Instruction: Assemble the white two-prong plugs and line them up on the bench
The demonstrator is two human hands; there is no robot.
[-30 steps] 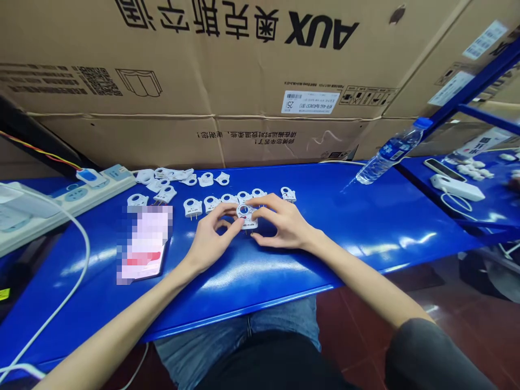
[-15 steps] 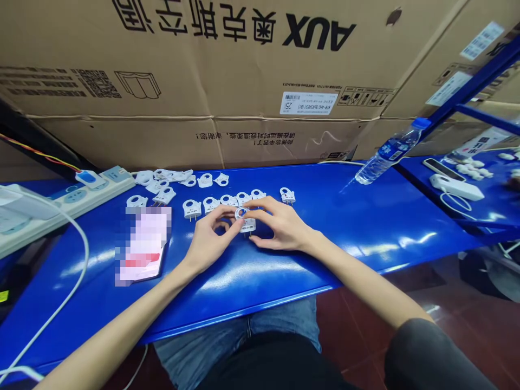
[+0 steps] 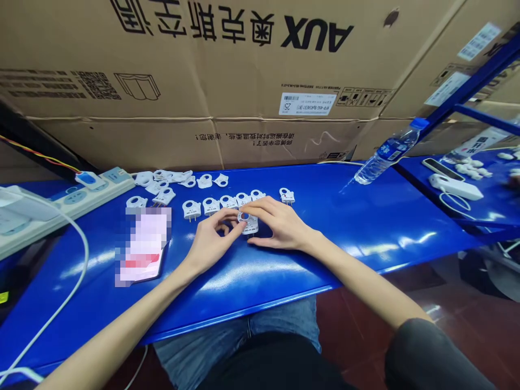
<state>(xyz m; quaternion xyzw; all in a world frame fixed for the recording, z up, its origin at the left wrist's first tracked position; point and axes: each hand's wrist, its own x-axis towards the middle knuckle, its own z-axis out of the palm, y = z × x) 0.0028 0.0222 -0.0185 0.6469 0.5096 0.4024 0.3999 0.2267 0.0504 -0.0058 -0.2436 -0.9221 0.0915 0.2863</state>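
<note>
Between my two hands is a white plug [image 3: 249, 225] with a ring-shaped top and metal prongs pointing down toward the blue table [image 3: 325, 254]. My left hand [image 3: 215, 235] pinches its left side with thumb and index finger. From the right, my right hand [image 3: 282, 225] closes its fingers on the same plug, with the thumb low near the prongs. Just behind my hands stands a row of several similar white plugs [image 3: 191, 209], partly covered by my fingers. One more plug [image 3: 286, 195] stands apart, to the right of the row.
Loose white plug parts [image 3: 162, 181] lie at the back left. A phone [image 3: 148, 244] with a blurred screen and a power strip [image 3: 101, 187] are on the left. A water bottle [image 3: 385, 154] leans at the right. A large cardboard box [image 3: 182, 81] forms the back wall.
The plug in my hands has tilted and shifted slightly right and down. My left fingers have moved a little with it; the other things stay in place.
</note>
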